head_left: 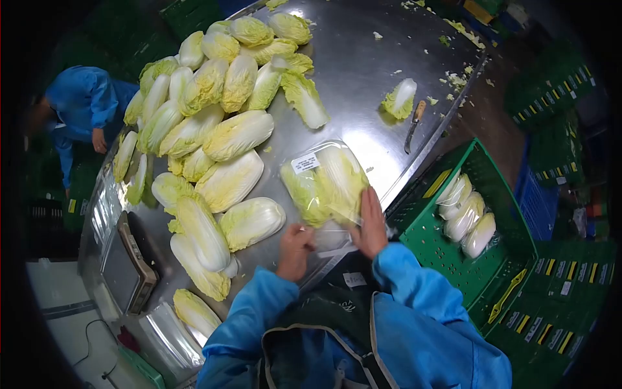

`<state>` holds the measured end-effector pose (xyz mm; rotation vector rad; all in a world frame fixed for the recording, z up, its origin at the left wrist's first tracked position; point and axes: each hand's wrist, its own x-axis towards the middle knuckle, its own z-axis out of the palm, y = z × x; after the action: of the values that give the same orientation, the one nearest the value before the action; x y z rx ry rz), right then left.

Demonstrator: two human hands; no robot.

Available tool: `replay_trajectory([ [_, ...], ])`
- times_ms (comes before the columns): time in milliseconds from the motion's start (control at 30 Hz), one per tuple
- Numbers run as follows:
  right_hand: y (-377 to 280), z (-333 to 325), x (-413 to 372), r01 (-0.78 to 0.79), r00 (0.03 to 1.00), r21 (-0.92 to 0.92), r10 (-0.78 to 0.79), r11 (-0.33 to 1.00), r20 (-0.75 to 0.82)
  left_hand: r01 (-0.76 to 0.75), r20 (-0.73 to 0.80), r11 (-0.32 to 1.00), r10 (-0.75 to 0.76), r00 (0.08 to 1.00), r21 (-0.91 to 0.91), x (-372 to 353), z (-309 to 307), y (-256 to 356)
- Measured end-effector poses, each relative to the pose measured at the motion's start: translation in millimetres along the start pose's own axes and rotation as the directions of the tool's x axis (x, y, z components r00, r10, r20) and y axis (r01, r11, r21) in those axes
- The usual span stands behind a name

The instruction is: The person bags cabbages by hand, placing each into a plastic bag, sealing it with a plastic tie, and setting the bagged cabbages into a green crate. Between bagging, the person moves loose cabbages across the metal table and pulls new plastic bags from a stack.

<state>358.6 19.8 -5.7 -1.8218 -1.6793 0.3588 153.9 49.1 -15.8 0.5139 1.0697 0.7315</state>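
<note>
Stainless-steel table (363,84) carries the bagged napa cabbage (327,181) at its near edge, pinned by the right hand (370,223) laid flat, fingers together, while the left hand (295,249) pinches the bag's loose mouth taut; a green crate (427,246) stands close alongside.

A bagged cabbage (324,181) lies at the table's (363,71) near edge, left hand (295,249) and right hand (370,223) on its near end, with loose cabbages (214,123) heaped to its left. Behind it lie a knife (413,123) and a cut cabbage (400,98). Right of the table, a crate (427,243) holds more bagged heads (466,217).
</note>
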Motion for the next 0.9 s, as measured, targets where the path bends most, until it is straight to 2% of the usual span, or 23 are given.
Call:
replay_trajectory([
  [33,-15.6,-9.9,-17.3,0.017,0.995,-0.025,-0.014,1.0,0.094,-0.05,-0.068,0.996,0.045,0.997,-0.069,-5.2,-4.5,7.8],
  [67,-19.4,-16.1,-36.5,0.04,0.975,0.099,-0.061,0.994,0.216,-0.056,-0.083,0.996,0.05,0.995,-0.069,-14.7,-1.3,15.1],
  [100,-15.2,-23.8,-54.4,0.045,0.935,0.222,-0.119,0.974,0.334,0.039,-0.198,0.998,-0.048,0.979,-0.046,-28.3,3.9,20.0],
  [133,-3.7,-30.6,-67.5,0.047,0.928,0.232,-0.128,0.972,0.349,0.138,-0.312,0.99,-0.144,0.939,-0.039,-38.1,6.3,18.7],
  [167,10.4,-37.5,-78.7,-0.045,0.889,0.34,-0.118,0.939,0.443,0.139,-0.327,0.989,-0.147,0.933,-0.047,-43.2,4.1,9.7],
  [200,17.4,-39.9,-84.2,-0.147,0.839,0.43,-0.118,0.89,0.532,0.101,-0.246,0.984,-0.063,0.967,0.147,-47.0,-0.3,-2.5],
  [233,0.8,-50.4,-69.7,-0.279,0.927,0.401,0.135,0.873,0.351,0.046,-0.148,0.942,0.003,0.989,0.332,-48.2,-4.2,-12.0],
  [300,-10.8,-55.6,-38.8,-0.205,0.975,0.266,0.22,0.942,-0.024,0.097,-0.195,0.952,-0.04,0.98,0.292,-41.5,-15.9,-27.2],
  [333,-8.6,-53.0,-30.4,-0.199,0.977,0.267,0.213,0.943,-0.023,0.14,-0.227,0.957,-0.082,0.97,0.253,-39.5,-16.9,-29.2],
  [367,-5.5,-48.3,-25.8,-0.134,0.986,0.161,0.148,0.978,-0.077,0.136,-0.23,0.959,-0.077,0.97,0.25,-40.1,-17.1,-31.4],
  [400,-2.6,-42.8,-24.1,-0.072,0.989,0.052,0.078,0.996,-0.125,0.102,-0.247,0.966,-0.042,0.968,0.237,-40.6,-16.1,-30.5],
  [433,2.8,-38.0,-25.3,-0.067,0.989,0.056,0.074,0.996,-0.128,0.068,-0.262,0.971,-0.007,0.965,0.227,-40.9,-16.3,-28.2],
  [467,12.8,-33.9,-28.4,-0.196,0.975,0.086,0.185,0.977,0.119,0.065,-0.262,0.971,-0.002,0.965,0.231,-41.5,-17.6,-24.1],
  [500,26.2,-25.8,-32.5,-0.318,0.894,0.083,0.27,0.944,0.356,0.062,-0.251,0.97,-0.001,0.968,0.236,-40.2,-20.3,-20.1],
  [533,30.0,-16.6,-26.8,-0.567,0.783,0.325,0.372,0.757,0.499,0.056,-0.238,0.969,0.003,0.971,0.239,-38.6,-18.3,-10.8],
  [567,36.0,-17.7,-22.9,-0.677,0.721,0.425,0.428,0.6,0.545,0.04,-0.231,0.97,0.017,0.973,0.24,-31.3,-16.1,2.7],
  [600,27.9,-31.0,-5.7,-0.596,0.792,0.425,0.41,0.681,0.453,-0.092,-0.196,0.975,0.131,0.972,0.2,-29.4,-5.5,29.7],
  [633,5.4,-56.8,11.2,-0.61,0.792,0.517,0.456,0.6,0.405,-0.208,-0.169,0.966,0.234,0.958,0.156,-38.7,-0.9,42.9],
  [667,-15.3,-84.4,24.2,-0.565,0.824,0.603,0.43,0.563,0.369,-0.202,-0.167,0.967,0.227,0.959,0.157,-54.8,-5.2,47.5],
  [733,-16.9,-102.0,16.6,-0.572,0.82,0.588,0.389,0.572,0.42,-0.267,-0.151,0.926,0.314,0.937,0.268,-72.4,-15.8,63.4],
  [800,11.1,-88.5,-12.9,-0.605,0.79,0.515,0.377,0.607,0.484,-0.075,-0.194,0.931,0.153,0.969,0.358,-91.1,-35.4,13.5],
  [867,24.0,-74.6,-46.8,-0.671,0.738,0.469,0.46,0.574,0.494,0.031,-0.184,0.969,0.015,0.983,0.247,-104.0,-52.3,-47.3],
  [900,27.6,-71.9,-63.6,-0.686,0.724,0.455,0.472,0.567,0.503,0.051,-0.187,0.969,-0.006,0.982,0.24,-113.6,-54.3,-65.3],
])
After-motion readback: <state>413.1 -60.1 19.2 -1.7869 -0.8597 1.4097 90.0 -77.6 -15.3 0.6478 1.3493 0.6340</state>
